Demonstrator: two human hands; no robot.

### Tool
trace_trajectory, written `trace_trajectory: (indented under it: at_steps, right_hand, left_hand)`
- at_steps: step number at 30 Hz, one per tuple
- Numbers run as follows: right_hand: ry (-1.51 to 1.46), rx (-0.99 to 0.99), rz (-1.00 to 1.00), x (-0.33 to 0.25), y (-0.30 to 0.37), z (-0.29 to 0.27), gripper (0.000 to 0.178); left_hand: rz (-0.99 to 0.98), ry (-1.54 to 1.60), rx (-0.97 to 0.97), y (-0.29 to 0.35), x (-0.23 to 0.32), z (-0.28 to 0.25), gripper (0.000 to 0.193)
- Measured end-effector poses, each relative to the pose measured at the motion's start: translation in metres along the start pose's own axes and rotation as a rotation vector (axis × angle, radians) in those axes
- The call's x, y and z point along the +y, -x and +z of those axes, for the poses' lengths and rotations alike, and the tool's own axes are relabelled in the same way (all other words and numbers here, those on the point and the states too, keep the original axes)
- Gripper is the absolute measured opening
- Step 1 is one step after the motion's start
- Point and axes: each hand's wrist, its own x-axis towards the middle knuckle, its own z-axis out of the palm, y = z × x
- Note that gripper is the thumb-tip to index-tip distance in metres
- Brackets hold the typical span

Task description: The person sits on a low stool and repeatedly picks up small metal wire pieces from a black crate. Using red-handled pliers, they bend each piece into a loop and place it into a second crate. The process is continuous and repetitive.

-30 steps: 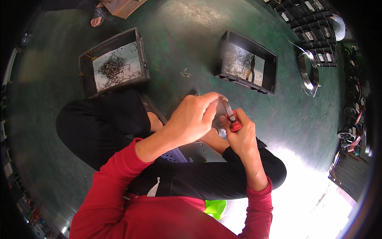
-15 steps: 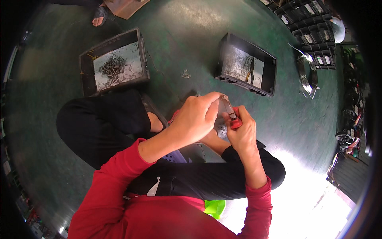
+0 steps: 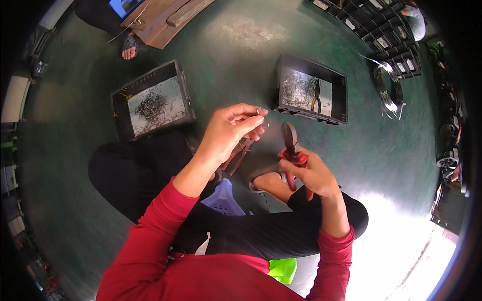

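Note:
My left hand (image 3: pixel 228 131) is raised in front of me, thumb and fingers pinched on a small bent piece of metal wire (image 3: pixel 259 112). To its right my right hand (image 3: pixel 314 173) is wrapped round the red handles of a pair of pliers (image 3: pixel 291 143). Their dark jaws point up and away, apart from the wire piece. Below my left hand another red-handled tool (image 3: pixel 240 156) shows in part near my feet; the hand hides some of it.
Two black crates stand on the green floor: the left crate (image 3: pixel 187 93) holds many bent wire pieces, the right crate (image 3: pixel 314 117) wire pieces and a dark-handled tool. A wire coil (image 3: pixel 399 93) and stacked crates (image 3: pixel 369 30) lie far right. Another person's foot (image 3: pixel 129 47) is far left.
My hands have moved apart. The pliers, earlier up against the piece at my left fingers, have swung back to the right, jaws upward. The view has shifted slightly.

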Motion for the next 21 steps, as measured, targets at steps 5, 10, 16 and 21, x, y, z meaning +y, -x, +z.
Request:
trace_trajectory:
  at_steps: [5,10,16,21]
  right_hand:
    - [-0.379,-0.333,0.026,0.005,-0.002,0.013,0.034]
    - [-0.539,-0.335,0.074,0.004,-0.002,0.023,0.037]
    - [-0.605,-0.298,0.087,-0.001,0.001,0.020,0.039]
    - [-0.565,-0.275,0.068,-0.004,0.002,0.017,0.039]
  left_hand:
    - [0.103,0.047,0.088,0.001,-0.002,0.009,0.012]
    - [0.282,0.009,0.082,0.003,-0.005,0.016,0.009]
    - [0.469,-0.057,0.062,0.001,-0.012,0.018,0.010]
    - [0.573,-0.097,0.024,-0.003,-0.018,0.014,0.010]
